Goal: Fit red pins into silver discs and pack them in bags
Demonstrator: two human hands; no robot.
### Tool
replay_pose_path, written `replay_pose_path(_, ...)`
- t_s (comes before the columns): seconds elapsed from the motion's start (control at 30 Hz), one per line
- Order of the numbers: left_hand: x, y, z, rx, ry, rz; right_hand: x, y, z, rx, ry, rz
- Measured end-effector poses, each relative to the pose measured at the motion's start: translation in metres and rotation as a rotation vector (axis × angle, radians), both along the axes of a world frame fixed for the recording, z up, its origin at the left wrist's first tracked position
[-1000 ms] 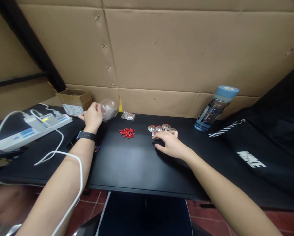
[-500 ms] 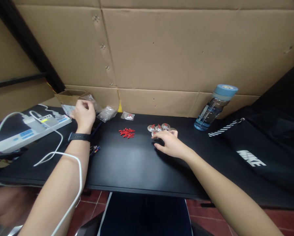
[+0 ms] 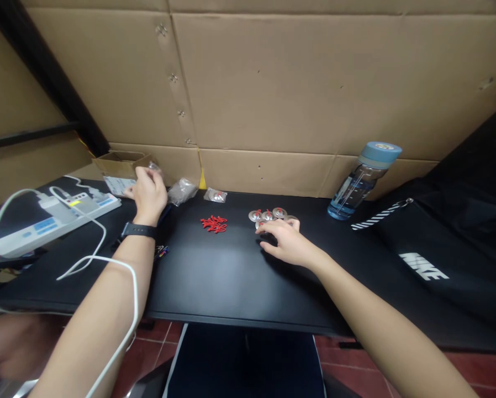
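Left hand (image 3: 149, 193): fingers pinching clear plastic packet (image 3: 153, 166); brown cardboard box (image 3: 117, 183) just left. Right hand (image 3: 281, 236): curved over round silver metal discs (image 3: 268, 215); grip cannot be determined.

I observe the right hand (image 3: 287, 240) over metal discs (image 3: 268, 216) and the left hand (image 3: 149, 194) near the box (image 3: 115, 170). I note red loops (image 3: 215, 224) between the hands.

The desk (image 3: 223, 279) lies open near-left of the right grip (image 3: 284, 240); bottle (image 3: 358, 185) blocks its far right, box (image 3: 119, 171) the left grip's (image 3: 148, 190) far left.
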State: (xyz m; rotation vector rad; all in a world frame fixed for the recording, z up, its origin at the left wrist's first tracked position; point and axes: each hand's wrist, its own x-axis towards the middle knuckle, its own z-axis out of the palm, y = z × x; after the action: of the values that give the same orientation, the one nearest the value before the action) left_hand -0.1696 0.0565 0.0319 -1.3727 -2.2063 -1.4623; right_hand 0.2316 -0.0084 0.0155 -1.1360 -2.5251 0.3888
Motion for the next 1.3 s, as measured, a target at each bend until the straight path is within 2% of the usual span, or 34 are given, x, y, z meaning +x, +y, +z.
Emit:
replay_pose_path(0.1,0.014,-0.010,0.012,0.125,0.060,-0.014,0.001,0.000,0.000,0.006,0.006,0.003)
replay_pose_path(0.17,0.029,-0.018,0.021,0.189,0.099,-0.068,0.001,0.001,0.001,0.016,0.008,-0.006)
replay_pose_path(0.27,0.057,-0.032,0.029,0.175,0.170,-0.180,0.003,0.003,0.005,0.051,0.028,-0.048)
replay_pose_path(0.37,0.087,-0.042,0.027,0.061,0.326,-0.427,0.009,0.009,0.009,0.106,0.062,-0.147)
replay_pose_path(0.47,0.111,-0.047,0.016,-0.042,0.520,-0.817,0.018,0.021,0.013,0.152,0.079,-0.274)
replay_pose_path(0.53,0.123,-0.050,0.008,-0.108,0.627,-1.028,0.025,0.029,0.014,0.175,0.083,-0.330)
replay_pose_path(0.67,0.134,-0.058,0.004,-0.206,0.723,-1.217,0.033,0.038,0.012,0.177,0.084,-0.341)
replay_pose_path(0.8,0.138,-0.068,0.014,-0.262,0.611,-1.356,0.029,0.036,0.005,0.141,0.051,-0.268)
replay_pose_path(0.87,0.141,-0.068,0.014,-0.226,0.489,-1.356,0.024,0.033,0.000,0.137,0.032,-0.225)
replay_pose_path(0.97,0.146,-0.060,0.003,-0.143,0.383,-1.183,0.017,0.028,-0.005,0.149,-0.005,-0.138)
replay_pose_path(1.03,0.150,-0.052,-0.010,-0.172,0.428,-1.076,0.013,0.025,-0.006,0.157,-0.033,-0.071)
replay_pose_path(1.1,0.153,-0.045,-0.022,-0.248,0.506,-1.024,0.011,0.024,-0.006,0.170,-0.049,-0.027)
replay_pose_path(1.2,0.158,-0.036,-0.033,-0.306,0.574,-1.012,0.009,0.025,-0.007,0.193,-0.046,-0.005)
replay_pose_path(1.3,0.164,-0.030,-0.036,-0.310,0.618,-1.027,0.008,0.027,-0.011,0.193,-0.039,0.004)
